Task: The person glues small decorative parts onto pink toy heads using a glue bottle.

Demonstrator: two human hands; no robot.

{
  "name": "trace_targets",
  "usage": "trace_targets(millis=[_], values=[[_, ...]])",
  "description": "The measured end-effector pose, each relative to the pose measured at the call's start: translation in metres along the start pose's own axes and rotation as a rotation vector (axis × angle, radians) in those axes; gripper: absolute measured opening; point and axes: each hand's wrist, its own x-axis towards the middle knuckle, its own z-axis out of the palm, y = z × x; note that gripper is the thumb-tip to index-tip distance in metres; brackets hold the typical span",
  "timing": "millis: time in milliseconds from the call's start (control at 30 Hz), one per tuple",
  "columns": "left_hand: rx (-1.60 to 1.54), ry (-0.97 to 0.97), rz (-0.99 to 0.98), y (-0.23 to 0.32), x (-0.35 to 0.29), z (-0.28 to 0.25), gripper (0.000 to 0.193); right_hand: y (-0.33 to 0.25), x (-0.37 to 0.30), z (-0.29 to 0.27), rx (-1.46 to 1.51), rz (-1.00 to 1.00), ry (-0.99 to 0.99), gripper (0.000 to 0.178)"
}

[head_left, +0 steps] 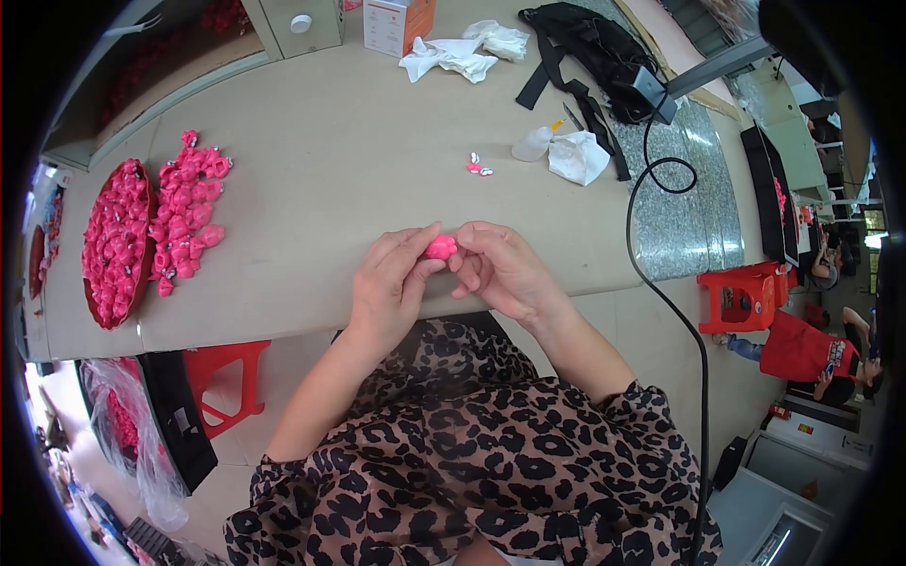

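Observation:
Over the table's near edge, my left hand [389,278] closes its thumb and fingers on a small, rounded, bright pink piece [441,247]. My right hand [505,269] meets the same piece from the right, thumb and forefinger drawn together at its edge; its other fingers are curled. Whether a tinier part sits between the right fingertips is hidden. Farther off on the table lie several tiny white and pink parts [478,166]. To their right is a small translucent bottle [532,144] with an orange tip, against a crumpled white tissue [578,158].
At left, a reddish basket [151,193] full of pink pieces stands beside a loose pile [189,212] of them. A black cable [675,316] hangs down the right side. Tissues [451,58], a box [396,25] and a black bag [595,47] lie at the back. Another person [802,346] is far right.

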Motion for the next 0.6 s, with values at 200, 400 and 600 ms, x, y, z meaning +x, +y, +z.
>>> trace_targets(millis=[200, 400, 600], values=[[-0.058, -0.069, -0.019, -0.0004, 0.0014, -0.0062, 0.042, 0.0086, 0.0000, 0.0007, 0.074, -0.005, -0.111, 0.011], [-0.026, -0.114, 0.040, 0.0013, 0.0037, -0.0096, 0.047, 0.0090, -0.0026, 0.0028, 0.036, 0.001, -0.129, 0.012], [-0.085, -0.149, 0.020, 0.0029, 0.0060, -0.0106, 0.038, 0.0071, -0.0040, 0.0011, 0.054, 0.015, -0.159, 0.009]])
